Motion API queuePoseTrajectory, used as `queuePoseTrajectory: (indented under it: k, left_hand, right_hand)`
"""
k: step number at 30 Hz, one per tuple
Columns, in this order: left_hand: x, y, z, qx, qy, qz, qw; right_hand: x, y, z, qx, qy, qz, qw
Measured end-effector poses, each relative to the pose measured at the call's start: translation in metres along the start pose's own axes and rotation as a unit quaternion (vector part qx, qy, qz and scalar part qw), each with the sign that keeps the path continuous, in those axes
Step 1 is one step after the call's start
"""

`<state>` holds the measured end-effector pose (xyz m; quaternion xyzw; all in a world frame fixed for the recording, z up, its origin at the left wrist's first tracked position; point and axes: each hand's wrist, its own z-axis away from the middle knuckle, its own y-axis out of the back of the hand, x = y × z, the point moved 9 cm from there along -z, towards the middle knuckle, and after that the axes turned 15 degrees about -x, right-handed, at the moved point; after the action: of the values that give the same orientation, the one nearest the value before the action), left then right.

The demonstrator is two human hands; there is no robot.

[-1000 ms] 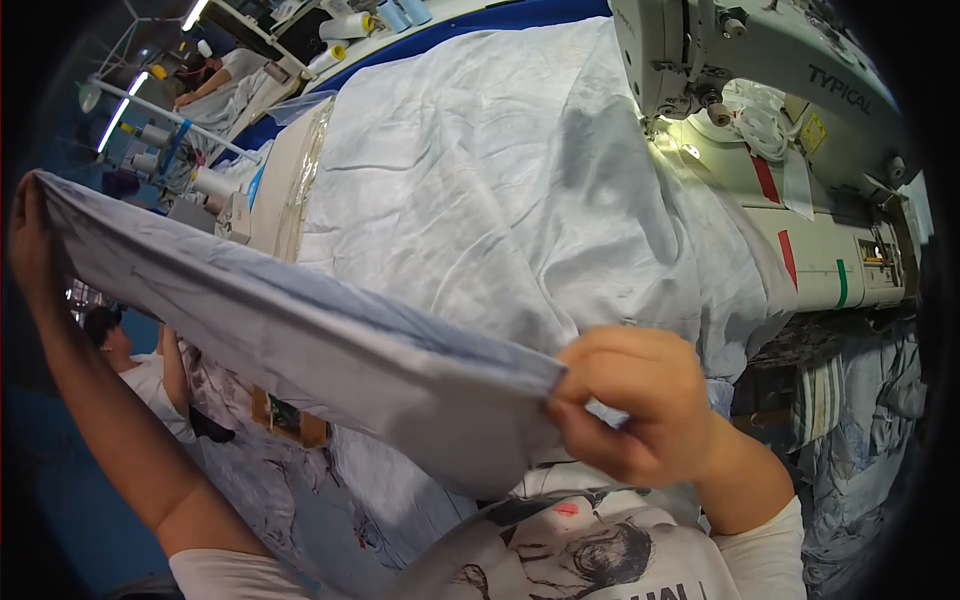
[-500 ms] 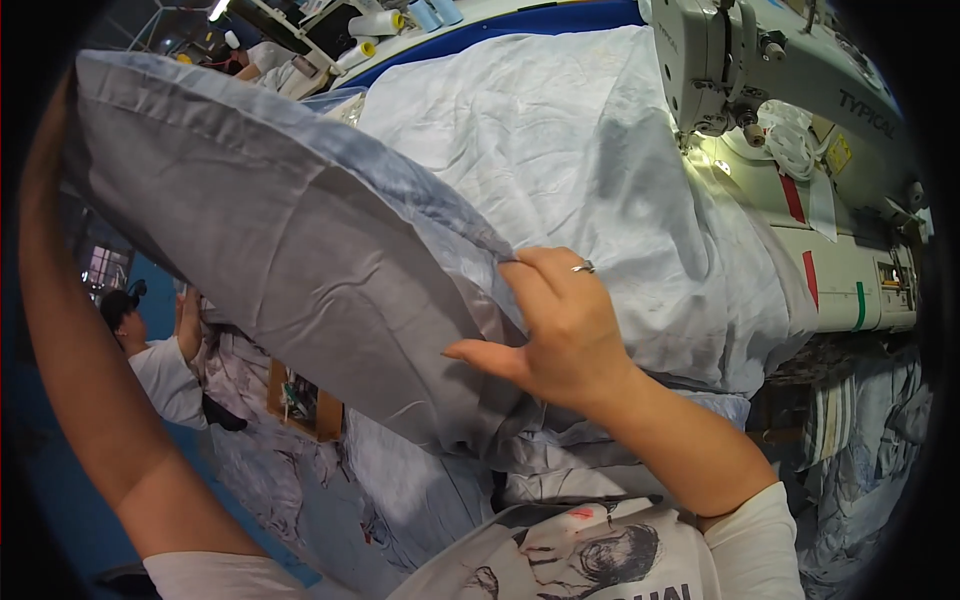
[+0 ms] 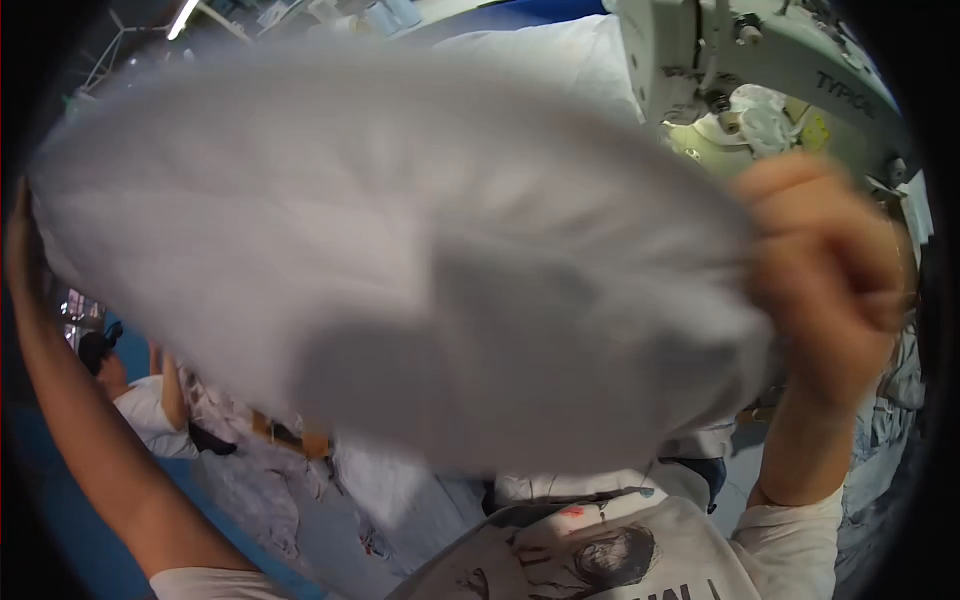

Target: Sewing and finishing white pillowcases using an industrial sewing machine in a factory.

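Observation:
A wide light grey cloth (image 3: 350,250) is stretched in the air between my two hands, blurred by motion. Its left end is held up by my left hand (image 3: 23,225), which sits at the dark rim of the view with its fingers mostly hidden. My right hand (image 3: 830,265), closed in a fist and smeared, grips the cloth's other end in front of the sewing machine (image 3: 780,60). Behind the raised cloth, part of a white fabric piece (image 3: 585,55) shows on the machine table; the cloth covers the rest.
To the left a co-worker (image 3: 150,405) in a white top stands near heaped fabric (image 3: 260,490) and a brown box (image 3: 300,438). Pale blue thread cones (image 3: 393,14) stand at the back. More fabric (image 3: 890,440) hangs below the machine at the right.
My right hand has swept right and closed on the cloth's edge, where its thumb was apart before. The cloth is now spread wide, hiding most of the table. My left hand has lowered slightly.

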<state>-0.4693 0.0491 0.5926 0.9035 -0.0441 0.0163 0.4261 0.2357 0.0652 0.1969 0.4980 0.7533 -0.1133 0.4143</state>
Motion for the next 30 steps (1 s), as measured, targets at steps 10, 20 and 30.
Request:
queuePoseTrajectory:
  k: [10,20,30]
  left_hand:
    - [-0.035,-0.296,0.117,-0.110,0.113,0.105,0.982]
    - [-0.076,-0.403,0.116,-0.165,0.105,0.066,0.978]
    - [0.320,-0.515,0.164,-0.354,0.038,0.145,0.923]
  right_hand:
    - [0.137,-0.054,0.053,-0.016,-0.236,-0.044,0.971]
    - [0.169,-0.046,0.073,0.037,-0.289,-0.066,0.954]
    - [0.172,-0.046,0.083,0.040,-0.311,-0.014,0.949]
